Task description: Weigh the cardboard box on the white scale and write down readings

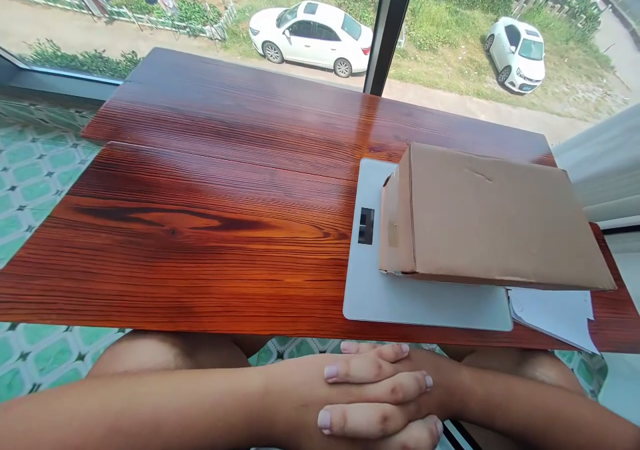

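Observation:
My left hand [303,397] and my right hand [443,377] are clasped together between my knees, just below the near edge of the table [175,270]. Their fingers interlace, and no object shows between them. A brown cardboard box [500,217] lies on a flat white scale [425,307] at the table's right side, a short way ahead of my hands and apart from them. The scale's small dark display [367,226] shows left of the box; its reading is too unclear to make out.
White papers [555,313] stick out from under the box, right of the scale. Beyond the table is a large window with a dark frame post [393,33]. A pale curtain [600,163] hangs at the right. Green patterned floor tiles [35,177] show at the left.

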The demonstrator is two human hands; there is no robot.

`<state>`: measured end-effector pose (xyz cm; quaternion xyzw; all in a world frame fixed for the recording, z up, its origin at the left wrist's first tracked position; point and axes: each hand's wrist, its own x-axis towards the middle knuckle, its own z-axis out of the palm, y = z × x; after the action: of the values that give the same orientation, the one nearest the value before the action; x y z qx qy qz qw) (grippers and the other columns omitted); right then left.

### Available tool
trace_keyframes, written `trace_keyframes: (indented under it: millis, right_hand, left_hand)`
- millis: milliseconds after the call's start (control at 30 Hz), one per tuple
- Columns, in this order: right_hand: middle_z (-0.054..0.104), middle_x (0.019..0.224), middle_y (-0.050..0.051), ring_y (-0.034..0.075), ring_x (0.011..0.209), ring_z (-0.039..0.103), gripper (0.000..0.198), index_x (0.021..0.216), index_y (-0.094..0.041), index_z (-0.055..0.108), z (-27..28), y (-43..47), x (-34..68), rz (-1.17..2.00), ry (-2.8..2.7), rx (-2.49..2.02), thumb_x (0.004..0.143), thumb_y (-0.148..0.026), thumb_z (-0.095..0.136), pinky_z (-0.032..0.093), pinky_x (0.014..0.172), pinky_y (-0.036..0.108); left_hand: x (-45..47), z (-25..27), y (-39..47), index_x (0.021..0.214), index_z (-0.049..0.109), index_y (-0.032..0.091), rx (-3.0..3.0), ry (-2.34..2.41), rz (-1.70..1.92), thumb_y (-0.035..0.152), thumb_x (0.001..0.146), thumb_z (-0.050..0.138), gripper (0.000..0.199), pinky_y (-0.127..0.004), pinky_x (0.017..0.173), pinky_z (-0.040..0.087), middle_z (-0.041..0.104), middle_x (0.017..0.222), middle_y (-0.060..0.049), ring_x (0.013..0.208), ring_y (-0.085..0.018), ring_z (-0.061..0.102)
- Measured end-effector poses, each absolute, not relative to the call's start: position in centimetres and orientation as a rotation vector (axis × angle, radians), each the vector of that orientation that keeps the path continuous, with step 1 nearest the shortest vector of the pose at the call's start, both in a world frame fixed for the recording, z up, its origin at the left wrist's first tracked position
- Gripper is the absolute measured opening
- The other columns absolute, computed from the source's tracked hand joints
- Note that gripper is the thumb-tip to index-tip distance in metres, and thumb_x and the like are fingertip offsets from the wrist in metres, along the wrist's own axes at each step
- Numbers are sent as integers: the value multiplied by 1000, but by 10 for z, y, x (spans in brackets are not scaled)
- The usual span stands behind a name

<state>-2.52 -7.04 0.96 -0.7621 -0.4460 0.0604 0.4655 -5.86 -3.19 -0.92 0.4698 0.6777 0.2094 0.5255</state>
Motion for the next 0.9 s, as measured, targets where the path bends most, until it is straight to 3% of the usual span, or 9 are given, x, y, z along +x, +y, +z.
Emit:
trace_keyframes:
  millis: [67, 167, 267, 333, 433, 500, 667, 900]
  right_hand:
    - [61, 68, 7, 33, 82, 75, 17, 72, -34, 75, 14, -60, -42, -32, -956, -2108, 70, -18, 81, 63, 53, 36]
    - [66, 78, 11, 32, 87, 75, 8, 73, -26, 72, 15, -34, -76, -488, -550, -2465, 73, -30, 79, 63, 52, 32]
    - [70, 94, 15, 32, 88, 76, 16, 90, -25, 75, 13, -7, -104, -772, -336, -2523, 74, -30, 77, 62, 51, 31]
    - [70, 104, 16, 32, 89, 76, 31, 107, -25, 75, 11, 6, -115, -878, -251, -2480, 76, -28, 76, 63, 51, 31]
    - [66, 121, 21, 33, 88, 76, 49, 127, -23, 70, 10, 14, -121, -1028, -199, -2496, 78, -27, 75, 62, 49, 30]
    - [64, 125, 24, 33, 86, 76, 52, 129, -22, 69, 11, 9, -120, -1047, -232, -2544, 78, -28, 76, 61, 47, 29]
    - [72, 101, 15, 32, 85, 77, 28, 105, -27, 75, 14, -12, -108, -719, -349, -2501, 78, -30, 76, 63, 51, 32]
    - [71, 91, 14, 32, 87, 77, 11, 87, -26, 75, 19, -16, -105, -709, -355, -2485, 77, -30, 76, 63, 53, 32]
  left_hand:
    - [-17, 2, -26, 100, 78, 45, 380, 2529, 869, 67, 80, 62, 33, -42, 66, 66, 75, 85, -4, 94, -35, 75]
    - [29, 14, -12, 123, 73, 44, -27, 2914, 932, 62, 73, 76, 52, -35, 63, 67, 72, 126, -4, 120, -40, 66]
    - [45, 19, 5, 136, 64, 46, -313, 3164, 887, 55, 78, 77, 60, -31, 66, 66, 51, 154, 2, 147, -43, 37]
    - [44, 20, 14, 130, 68, 47, -398, 3239, 852, 54, 78, 78, 54, -27, 63, 65, 53, 152, 4, 147, -42, 37]
    - [38, 23, 18, 116, 77, 45, -555, 3212, 946, 56, 72, 82, 45, -26, 56, 64, 64, 141, 0, 130, -40, 59]
    - [37, 25, 18, 110, 80, 43, -708, 3125, 1058, 58, 66, 85, 47, -25, 51, 63, 68, 135, -3, 116, -38, 68]
    - [39, 31, 16, 109, 80, 43, -895, 2911, 1189, 58, 56, 90, 56, -25, 45, 60, 70, 132, -4, 105, -37, 73]
    - [35, 27, 12, 115, 76, 47, -701, 3184, 956, 57, 72, 80, 44, -25, 56, 63, 65, 139, 1, 140, -40, 48]
